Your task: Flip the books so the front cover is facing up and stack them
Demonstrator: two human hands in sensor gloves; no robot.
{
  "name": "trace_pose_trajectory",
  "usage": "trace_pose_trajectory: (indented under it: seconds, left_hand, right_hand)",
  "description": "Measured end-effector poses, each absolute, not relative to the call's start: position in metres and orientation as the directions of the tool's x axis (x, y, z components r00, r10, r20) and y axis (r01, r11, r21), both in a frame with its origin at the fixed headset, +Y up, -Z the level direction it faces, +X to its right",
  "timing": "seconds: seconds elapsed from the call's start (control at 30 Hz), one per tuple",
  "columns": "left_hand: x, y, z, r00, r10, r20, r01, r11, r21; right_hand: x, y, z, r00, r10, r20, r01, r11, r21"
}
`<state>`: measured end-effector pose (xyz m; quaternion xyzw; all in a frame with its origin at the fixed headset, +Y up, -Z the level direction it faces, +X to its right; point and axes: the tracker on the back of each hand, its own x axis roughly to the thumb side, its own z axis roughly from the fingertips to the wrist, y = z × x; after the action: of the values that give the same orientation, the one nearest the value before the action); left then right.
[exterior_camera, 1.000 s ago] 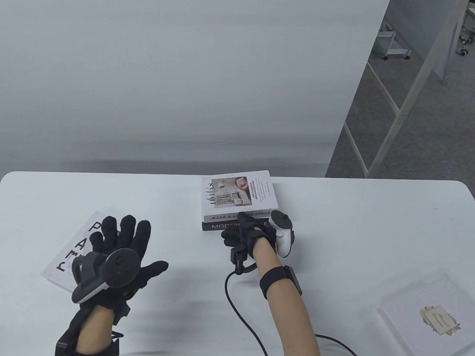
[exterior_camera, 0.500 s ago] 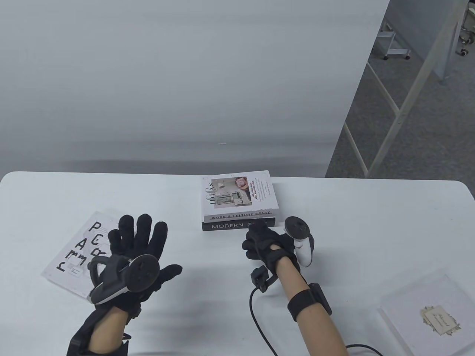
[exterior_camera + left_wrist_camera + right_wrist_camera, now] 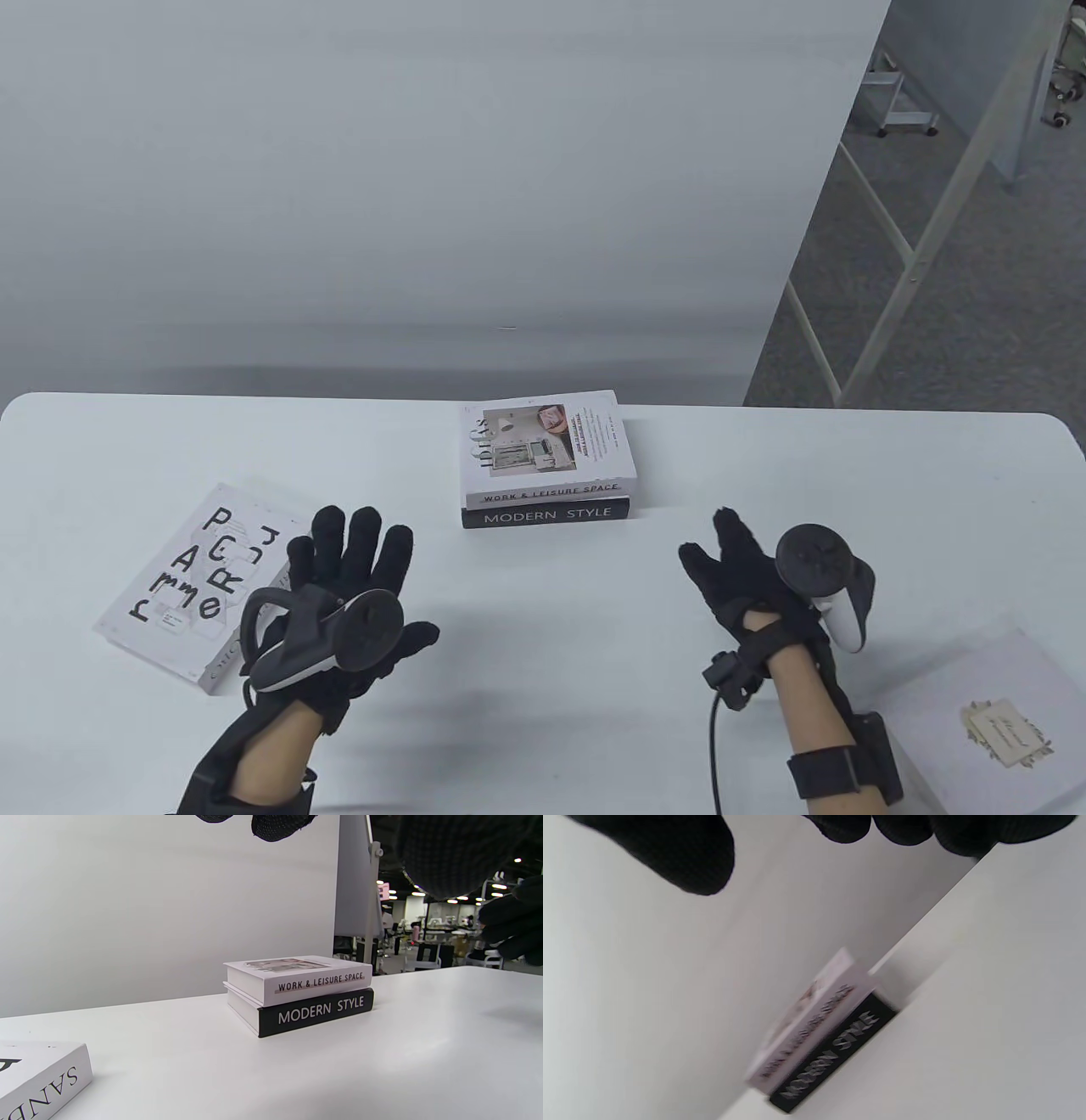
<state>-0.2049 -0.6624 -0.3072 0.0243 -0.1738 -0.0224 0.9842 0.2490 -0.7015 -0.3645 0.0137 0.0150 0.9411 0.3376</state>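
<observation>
The pale "Work & Leisure Space" book (image 3: 547, 450) is lying cover-up on the black-spined "Modern Style" book (image 3: 547, 514) at mid-table. The black-gloved left hand (image 3: 348, 594) is hovering, fingers spread; the black-gloved right hand (image 3: 747, 581) is hovering empty, fingers loosely open.

Room between the books
Bare counter (image 3: 526, 645) at 6 o'clock; book stack (image 3: 547, 463) blocks 12, lettered book (image 3: 182, 577) 9, pale book (image 3: 976, 713) 4.
</observation>
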Motion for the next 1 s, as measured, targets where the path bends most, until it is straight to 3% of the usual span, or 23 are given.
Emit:
trace_pose_trajectory:
  seconds: [0.07, 0.2, 0.33, 0.53, 0.67, 0.73, 1.0]
  left_hand:
    - [-0.203, -0.666, -0.308, 0.937, -0.061, 0.345, 0.049, 0.998, 0.044]
    - [-0.200, -0.674, -0.311, 0.934, -0.068, 0.350, 0.065, 0.998, 0.020]
    - [-0.198, -0.679, -0.313, 0.933, -0.076, 0.351, 0.080, 0.997, 0.004]
    - [-0.196, -0.685, -0.315, 0.931, -0.083, 0.356, 0.093, 0.996, -0.012]
    - [-0.195, -0.688, -0.315, 0.929, -0.086, 0.360, 0.100, 0.995, -0.021]
    - [-0.194, -0.688, -0.315, 0.928, -0.086, 0.361, 0.101, 0.995, -0.023]
    - [-0.194, -0.688, -0.315, 0.929, -0.080, 0.362, 0.098, 0.995, -0.031]
  right_hand:
    - [0.265, -0.697, -0.357, -0.867, 0.497, -0.032, -0.498, -0.867, 0.006]
    - [0.302, -0.703, -0.345, -0.877, 0.437, -0.198, -0.442, -0.897, -0.019]
    - [0.344, -0.725, -0.340, -0.881, 0.286, -0.377, -0.331, -0.942, 0.059]
    - [0.386, -0.749, -0.330, -0.799, 0.259, -0.542, -0.363, -0.927, 0.091]
    - [0.399, -0.754, -0.325, -0.749, 0.129, -0.650, -0.303, -0.939, 0.163]
    - [0.406, -0.756, -0.322, -0.741, 0.065, -0.669, -0.273, -0.938, 0.212]
    - [0.425, -0.768, -0.313, -0.680, 0.049, -0.732, -0.352, -0.897, 0.268]
